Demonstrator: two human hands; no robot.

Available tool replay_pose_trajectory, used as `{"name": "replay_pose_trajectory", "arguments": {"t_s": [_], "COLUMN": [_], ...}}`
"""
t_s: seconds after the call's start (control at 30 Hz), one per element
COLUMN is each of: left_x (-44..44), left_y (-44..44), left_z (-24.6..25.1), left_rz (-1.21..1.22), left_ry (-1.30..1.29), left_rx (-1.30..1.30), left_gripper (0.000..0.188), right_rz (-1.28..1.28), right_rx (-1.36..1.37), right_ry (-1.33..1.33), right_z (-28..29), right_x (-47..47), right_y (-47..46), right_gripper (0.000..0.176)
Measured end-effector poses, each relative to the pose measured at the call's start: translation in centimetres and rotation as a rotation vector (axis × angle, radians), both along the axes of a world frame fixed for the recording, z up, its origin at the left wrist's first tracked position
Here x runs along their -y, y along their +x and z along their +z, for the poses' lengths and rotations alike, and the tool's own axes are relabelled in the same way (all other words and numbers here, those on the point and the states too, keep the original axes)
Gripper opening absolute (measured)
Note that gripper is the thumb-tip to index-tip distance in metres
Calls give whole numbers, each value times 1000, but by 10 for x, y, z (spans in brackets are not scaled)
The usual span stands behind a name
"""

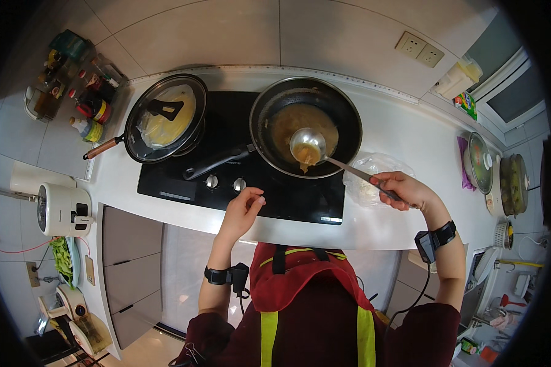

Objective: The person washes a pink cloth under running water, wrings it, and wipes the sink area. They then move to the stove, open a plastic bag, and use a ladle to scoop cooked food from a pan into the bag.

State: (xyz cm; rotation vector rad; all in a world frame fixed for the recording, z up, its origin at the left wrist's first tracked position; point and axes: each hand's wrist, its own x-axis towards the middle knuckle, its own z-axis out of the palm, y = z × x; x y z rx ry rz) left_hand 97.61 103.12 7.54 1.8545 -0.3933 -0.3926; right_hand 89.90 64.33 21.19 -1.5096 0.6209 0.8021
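Note:
My right hand [400,190] grips the handle of a metal soup ladle [308,142]. The ladle's bowl is tilted over the near side of a black wok [349,114], with brown broth and a soft piece of food at its lip. More brown broth [298,119] lies in the wok's bottom. My left hand [242,212] holds nothing and hovers by the front edge of the black gas cooktop [284,202], its fingers loosely bent. The nearest control knob [239,184] is just beyond its fingertips. The wok's black handle [218,161] points to the left.
A frying pan under a glass lid [151,133] sits on the left burner. A clear plastic bag [372,179] lies under my right hand, right of the cooktop. Sauce bottles [92,103] stand at the back left, and a white air fryer [64,208] at the left.

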Motion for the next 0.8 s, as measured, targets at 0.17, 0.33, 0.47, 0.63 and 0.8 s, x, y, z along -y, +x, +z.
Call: {"name": "replay_pose_trajectory", "arguments": {"t_s": [0.17, 0.33, 0.47, 0.63, 0.8], "left_x": [-2, -2, -2, 0, 2], "left_y": [-2, -5, -6, -6, -3], "left_z": [-2, -2, -3, -5, -5], "left_rz": [17, 26, 19, 21, 2], "left_ry": [7, 40, 44, 23, 11], "left_rx": [13, -16, 1, -22, 3], "left_gripper": [19, 20, 20, 20, 21], "right_rz": [110, 237, 258, 369, 373], "right_rx": [187, 261, 234, 157, 82], "right_ry": [-191, -442, -478, -436, -293], "right_z": [2, -4, -10, -4, 5], "right_x": [3, 2, 0, -7, -19], "right_y": [5, 7, 7, 6, 13], "right_gripper": [42, 44, 40, 39, 36]}}
